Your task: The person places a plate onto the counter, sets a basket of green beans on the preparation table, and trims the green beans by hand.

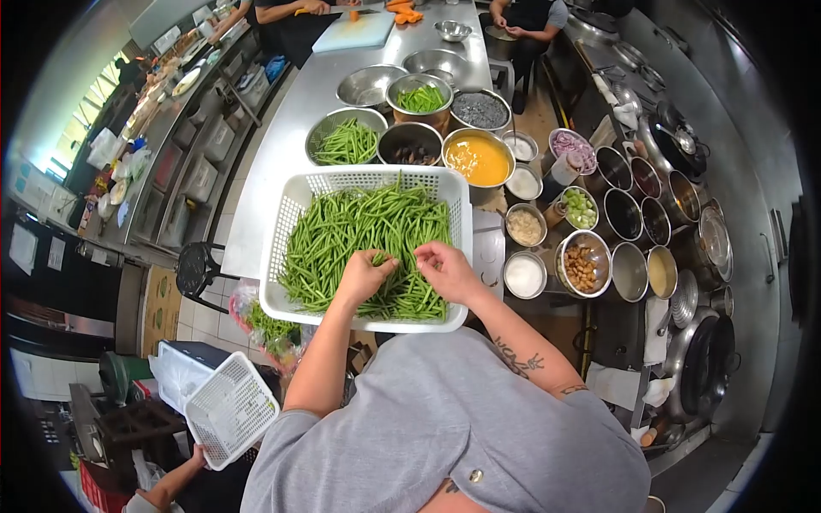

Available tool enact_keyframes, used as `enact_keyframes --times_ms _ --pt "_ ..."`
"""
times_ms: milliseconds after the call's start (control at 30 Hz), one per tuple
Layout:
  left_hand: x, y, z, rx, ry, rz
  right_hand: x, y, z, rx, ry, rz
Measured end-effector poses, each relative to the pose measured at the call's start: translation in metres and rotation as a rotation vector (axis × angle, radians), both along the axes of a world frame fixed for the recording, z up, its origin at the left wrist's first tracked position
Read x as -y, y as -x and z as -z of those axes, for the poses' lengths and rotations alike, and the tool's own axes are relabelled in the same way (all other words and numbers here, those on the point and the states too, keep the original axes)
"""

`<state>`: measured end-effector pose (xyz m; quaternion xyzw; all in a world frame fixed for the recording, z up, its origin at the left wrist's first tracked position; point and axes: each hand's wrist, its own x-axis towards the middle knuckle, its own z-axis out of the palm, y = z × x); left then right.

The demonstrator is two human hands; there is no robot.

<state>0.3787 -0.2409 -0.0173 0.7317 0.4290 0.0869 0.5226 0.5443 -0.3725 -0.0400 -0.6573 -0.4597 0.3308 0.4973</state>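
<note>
A white perforated basket [272,286] full of long green beans [342,224] sits in front of me at the table's near end. Over the beans, my left hand [368,275] is closed in a pinch, with a bit of green bean showing at its fingertips. My right hand [446,270] is a short way to its right, thumb and forefinger drawn together. Whatever lies between those fingers is too small to make out. Just beyond the basket stand a colander of cut green beans [345,141], a bowl of dark pieces [410,152] and a bowl of yellow liquid [477,162].
Bowls of onion [573,150], white powder [524,275] and brown chunks [584,263] crowd the right side. Another person's hand holds a white basket [231,410] at lower left. Across the table, co-workers work near a cutting board [352,32]. A black stool [198,269] stands left.
</note>
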Motion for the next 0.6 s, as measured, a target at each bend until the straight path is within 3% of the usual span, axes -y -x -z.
enact_keyframes --times_ms 133,200,267,333,367,467,600 --pt "0.012 0.012 -0.012 0.052 0.024 -0.017 0.002 0.0 -0.007 0.005 -0.009 0.0" --pt "0.017 0.016 -0.008 0.06 -0.08 0.044 0.003 0.002 -0.014 0.063 -0.049 -0.013" --pt "0.021 0.019 -0.01 0.067 -0.137 0.125 0.004 0.008 -0.02 0.234 -0.155 -0.035" --pt "0.029 0.016 -0.029 -0.005 -0.008 0.161 0.005 0.01 -0.013 0.462 -0.313 -0.054" --pt "0.027 0.017 -0.016 0.031 -0.111 0.212 0.006 0.012 -0.009 0.478 -0.33 -0.076" --pt "0.026 0.015 -0.019 0.024 -0.141 0.239 0.01 0.011 -0.007 0.451 -0.172 -0.183" --pt "0.032 0.011 -0.015 0.065 -0.204 0.22 0.01 0.015 -0.006 0.471 -0.149 -0.106"
